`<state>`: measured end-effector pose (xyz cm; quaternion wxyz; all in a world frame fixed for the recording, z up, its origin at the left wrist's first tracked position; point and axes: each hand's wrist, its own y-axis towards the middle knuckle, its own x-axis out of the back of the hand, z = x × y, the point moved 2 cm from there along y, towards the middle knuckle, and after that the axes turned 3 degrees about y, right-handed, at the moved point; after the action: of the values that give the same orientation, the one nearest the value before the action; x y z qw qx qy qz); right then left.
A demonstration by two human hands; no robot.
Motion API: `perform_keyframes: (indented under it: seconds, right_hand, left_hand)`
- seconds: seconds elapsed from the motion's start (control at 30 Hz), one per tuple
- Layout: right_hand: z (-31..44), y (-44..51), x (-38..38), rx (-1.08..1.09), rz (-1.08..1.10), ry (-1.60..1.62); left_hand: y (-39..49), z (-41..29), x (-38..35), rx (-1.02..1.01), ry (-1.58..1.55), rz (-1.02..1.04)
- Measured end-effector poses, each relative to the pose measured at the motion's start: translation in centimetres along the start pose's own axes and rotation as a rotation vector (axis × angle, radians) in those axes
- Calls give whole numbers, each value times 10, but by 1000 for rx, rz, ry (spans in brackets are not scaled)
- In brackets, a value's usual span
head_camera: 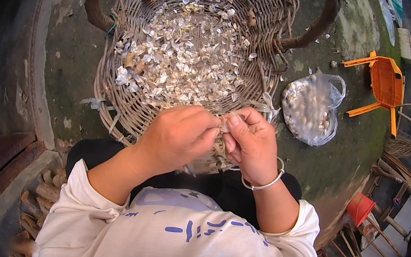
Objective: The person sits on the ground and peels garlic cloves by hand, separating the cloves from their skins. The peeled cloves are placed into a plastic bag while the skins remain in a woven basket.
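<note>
My left hand point(179, 134) and my right hand point(253, 141) meet over the near rim of a wicker basket point(278, 28). Between the fingertips of both is a small pale garlic clove point(224, 126), mostly covered by my thumbs and fingers. My right thumb presses on it from above, while my left thumb and forefinger pinch its left side. Beneath and beyond the hands, a thick scatter of whitish papery garlic skins point(187, 59) covers the basket's bottom. A clear plastic bag point(327, 132) filled with what look like garlic cloves point(306, 99) rests on the ground right of the basket.
Curved wooden handles point(95, 6) rise from the basket. At right are an orange plastic stool point(387, 83) on its side, a straw broom point(402, 146), a red bucket point(360, 209) and wooden-handled tools point(381, 236). Firewood point(35, 203) is piled at lower left.
</note>
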<state>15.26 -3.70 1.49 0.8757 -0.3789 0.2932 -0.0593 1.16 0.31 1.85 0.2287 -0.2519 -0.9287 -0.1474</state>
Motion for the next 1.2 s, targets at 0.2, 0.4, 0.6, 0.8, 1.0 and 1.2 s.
perform_keyframes:
  seconds: [0.2,0.4,0.6,0.8,1.0,1.2]
  right_hand:
    - [-3,0,-1,-31,34,0]
    - [-2,0,0,-46,88,12]
    - [-7,2,-2,-17,100,110]
    - [-6,2,-3,28,116,108]
    - [-1,2,-5,17,108,-69]
    - [-1,5,-2,35,132,-14]
  left_hand:
    - [-3,-1,-1,34,11,-9]
    - [-7,3,-2,193,-133,19]
    - [-9,3,-5,710,-666,105]
    - [-8,5,-3,858,-1044,102]
    - [-5,10,-1,914,-1182,-81]
    - [-9,27,7,720,-877,-117]
